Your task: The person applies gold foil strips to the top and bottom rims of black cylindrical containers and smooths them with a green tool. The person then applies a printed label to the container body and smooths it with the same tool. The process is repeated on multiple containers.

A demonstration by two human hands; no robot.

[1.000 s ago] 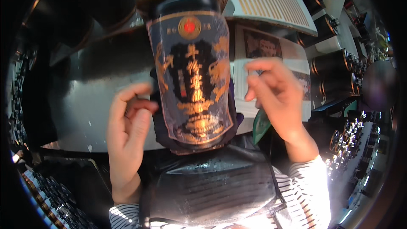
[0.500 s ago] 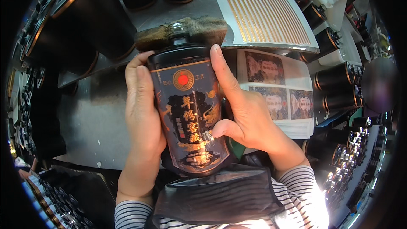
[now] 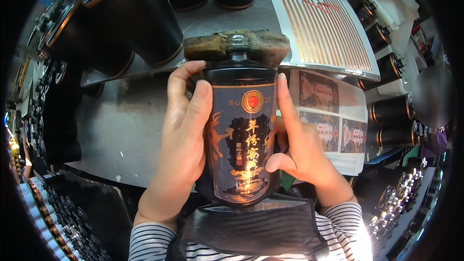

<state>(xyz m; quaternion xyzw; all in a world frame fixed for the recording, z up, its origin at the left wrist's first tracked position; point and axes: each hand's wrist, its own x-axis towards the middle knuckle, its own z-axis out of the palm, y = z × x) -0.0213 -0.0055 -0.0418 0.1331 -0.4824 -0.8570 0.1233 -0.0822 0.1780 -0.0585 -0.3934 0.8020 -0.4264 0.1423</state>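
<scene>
A black bottle [image 3: 241,159] lies between my two hands, its label face up and its clear glass neck pointing away from me. The dark label carries gold designs and a red disc. My left hand [image 3: 186,125] grips the bottle's left side, fingers near the shoulder. Along the right side my right hand [image 3: 302,147] presses, index finger stretched up the edge and thumb on the label. The neck rests against a notched wooden block [image 3: 208,47]. Part of the bottle's base meets a dark apron [image 3: 246,229] over my lap.
A white sheet [image 3: 333,24] with gold strips lies on the raised metal shelf [image 3: 212,21]. Beneath its edge sits a stack of printed label sheets [image 3: 355,162]. Large black canisters [image 3: 140,24] stand at the far left. More black bottles [image 3: 391,108] line the right side. The metal tabletop [image 3: 121,135] spreads to the left.
The view has shifted, so things appear farther right and lower. Between my hands the bottle has turned slightly about its length, showing more of the label's left side. Both hands still hold it.
</scene>
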